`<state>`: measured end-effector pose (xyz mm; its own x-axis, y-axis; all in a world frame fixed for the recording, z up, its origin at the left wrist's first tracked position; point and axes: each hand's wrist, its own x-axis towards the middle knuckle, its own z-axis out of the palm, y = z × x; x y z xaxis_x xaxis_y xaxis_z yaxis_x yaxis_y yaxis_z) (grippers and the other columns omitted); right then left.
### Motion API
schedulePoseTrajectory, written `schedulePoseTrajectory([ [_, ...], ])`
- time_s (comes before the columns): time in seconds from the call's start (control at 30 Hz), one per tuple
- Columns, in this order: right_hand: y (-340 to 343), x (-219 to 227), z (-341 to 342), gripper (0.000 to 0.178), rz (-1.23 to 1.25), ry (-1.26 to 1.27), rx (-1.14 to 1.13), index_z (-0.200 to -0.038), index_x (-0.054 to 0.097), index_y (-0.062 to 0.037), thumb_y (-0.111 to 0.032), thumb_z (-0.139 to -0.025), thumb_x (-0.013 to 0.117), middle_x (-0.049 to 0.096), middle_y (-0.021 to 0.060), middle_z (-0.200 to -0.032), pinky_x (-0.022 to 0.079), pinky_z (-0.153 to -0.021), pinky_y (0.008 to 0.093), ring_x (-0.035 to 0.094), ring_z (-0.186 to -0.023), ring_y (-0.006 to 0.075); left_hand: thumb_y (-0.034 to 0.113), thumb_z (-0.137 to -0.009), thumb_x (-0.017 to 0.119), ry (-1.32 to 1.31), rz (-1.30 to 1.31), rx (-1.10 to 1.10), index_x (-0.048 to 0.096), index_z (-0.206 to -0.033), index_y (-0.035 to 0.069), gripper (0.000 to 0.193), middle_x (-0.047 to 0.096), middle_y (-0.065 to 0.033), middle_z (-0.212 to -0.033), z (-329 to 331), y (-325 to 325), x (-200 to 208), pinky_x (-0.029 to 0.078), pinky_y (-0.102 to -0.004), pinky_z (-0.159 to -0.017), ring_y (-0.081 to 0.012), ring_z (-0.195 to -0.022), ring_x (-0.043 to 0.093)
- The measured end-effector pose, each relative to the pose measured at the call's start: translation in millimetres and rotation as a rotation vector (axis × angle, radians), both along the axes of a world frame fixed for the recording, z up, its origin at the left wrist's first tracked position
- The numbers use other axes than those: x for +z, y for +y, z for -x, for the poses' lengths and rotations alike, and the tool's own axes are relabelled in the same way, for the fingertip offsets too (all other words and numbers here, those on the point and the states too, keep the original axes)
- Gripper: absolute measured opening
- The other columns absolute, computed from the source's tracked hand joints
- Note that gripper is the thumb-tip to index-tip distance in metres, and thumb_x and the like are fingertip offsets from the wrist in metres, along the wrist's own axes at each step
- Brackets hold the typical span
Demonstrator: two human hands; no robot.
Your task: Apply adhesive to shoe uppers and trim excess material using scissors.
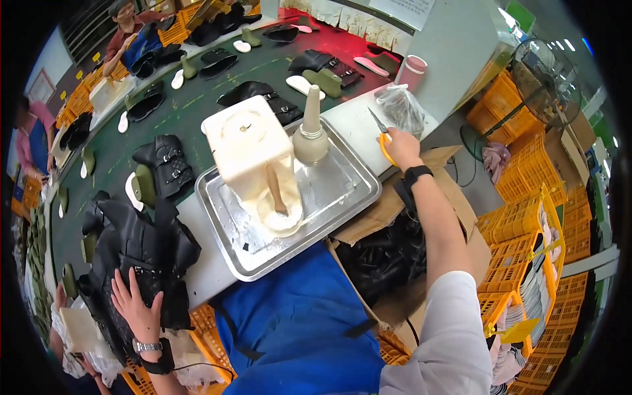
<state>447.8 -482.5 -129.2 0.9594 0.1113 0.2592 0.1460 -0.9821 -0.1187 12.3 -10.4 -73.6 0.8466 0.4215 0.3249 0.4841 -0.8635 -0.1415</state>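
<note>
My left hand (137,309) lies with its fingers spread on a pile of black leather boot uppers (135,237) with buckled straps. My right hand (403,149) is closed on a pair of scissors (387,150) with orange handles, the blades pointing away from me toward a clear plastic bag (401,108). Between the hands, a metal tray (342,197) holds a cream-coloured square container (247,141) with a brush (274,191) standing in its front cup. Beside the container in the tray is a grey bottle (311,135) with a tapered spout.
Under my right arm stands an open cardboard box (359,220) of black pieces. Boots, green shoe lasts (145,184) and pale insoles lie along the green conveyor belt (191,112). Orange crates (507,263) are stacked at right, near a fan (543,82). Other people work across the belt and at lower left.
</note>
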Motion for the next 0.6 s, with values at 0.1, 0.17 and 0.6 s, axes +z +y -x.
schedulePoseTrajectory([
  [0.1,13.6,-6.2,-13.9,0.033,0.089,0.112,-0.063,-0.1,0.062,-0.0097,-0.034,-0.079,0.057,0.065,0.016,-0.085,0.049,-0.069,0.0418,0.062,-0.079,0.0327,0.021,-0.063,0.073,0.017,-0.006,0.002,0.036,-0.134,0.014,0.08,0.025,-0.0145,-0.143,4.2,-3.7,3.0,0.018,-0.0481,-0.105,-0.0349,-0.131,0.023],
  [0.17,9.3,-23.8,-24.3,0.03,0.066,0.169,-0.074,-0.102,0.06,-0.0079,-0.027,-0.079,0.056,0.064,0.0187,-0.086,0.048,-0.072,0.0417,0.061,-0.082,0.0341,0.022,-0.062,0.073,0.06,0.004,0.041,0.035,-0.135,0.014,0.083,0.025,-0.0151,-0.143,7.8,-9.9,7.2,0.018,-0.0486,-0.105,-0.0351,-0.131,0.023],
  [0.6,-69.9,5.4,57.3,0.03,-0.607,-0.162,0.168,-0.108,0.06,-0.0066,-0.017,-0.08,0.056,0.065,0.0099,-0.081,0.049,-0.066,0.033,0.062,-0.074,0.0227,0.019,-0.077,0.064,0.025,-0.038,-0.281,0.036,-0.134,0.008,0.065,0.033,-0.0152,-0.139,-18.4,-41.6,14.0,0.022,-0.0455,-0.104,-0.036,-0.128,0.028],
])
